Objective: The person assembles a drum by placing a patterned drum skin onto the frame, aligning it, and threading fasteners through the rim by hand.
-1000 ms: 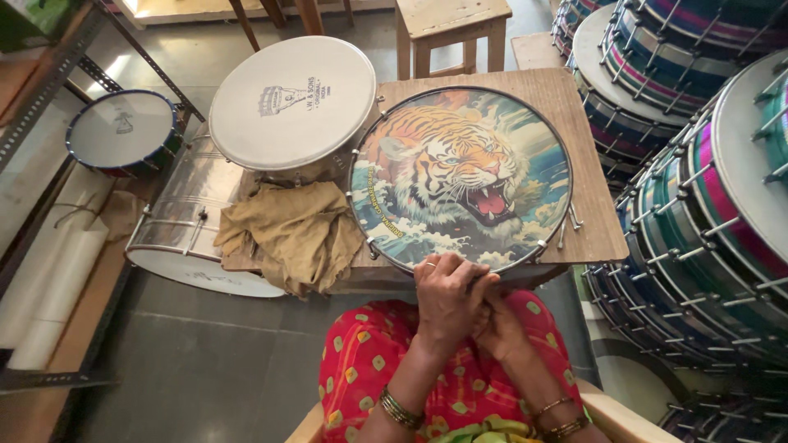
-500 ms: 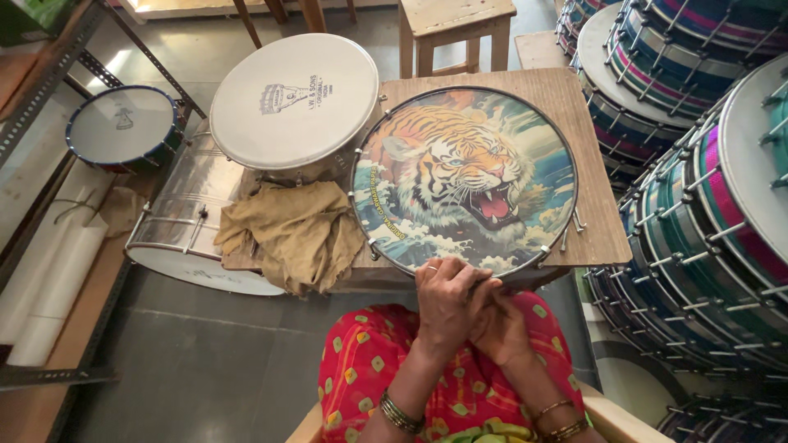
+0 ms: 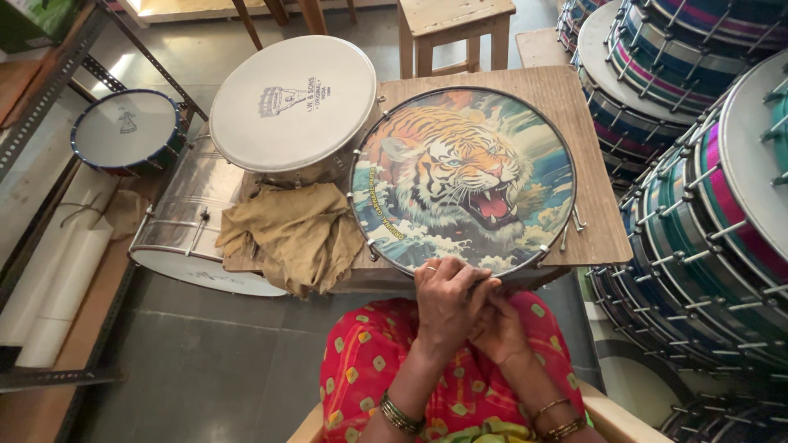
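My left hand (image 3: 446, 305) and my right hand (image 3: 497, 326) meet at the near rim of the round drum with the roaring tiger printed on its head (image 3: 464, 179), which lies flat on the brown wooden surface (image 3: 574, 90) in the middle of the frame. The left fingers (image 3: 443, 269) curl over the metal hoop at its lowest point, closed on the rim; the right hand is tucked half under the left, and I cannot tell whether its fingers pinch a tuning bolt or only press against the shell.

To do this well, I judge that I should keep the drum flat on the surface with the left hand bearing down lightly, so the hoop does not lift while the right works at the edge. The grip belongs on the metal, not on the printed skin, which would mark easily.

A crumpled tan cloth (image 3: 297, 232) lies just left of the drum, touching its rim, and a plain white drum head (image 3: 293, 102) sits at upper left. Stacked drums with pink and green bands (image 3: 722, 205) crowd the right of the frame, near my elbow, so I should keep my movements small.
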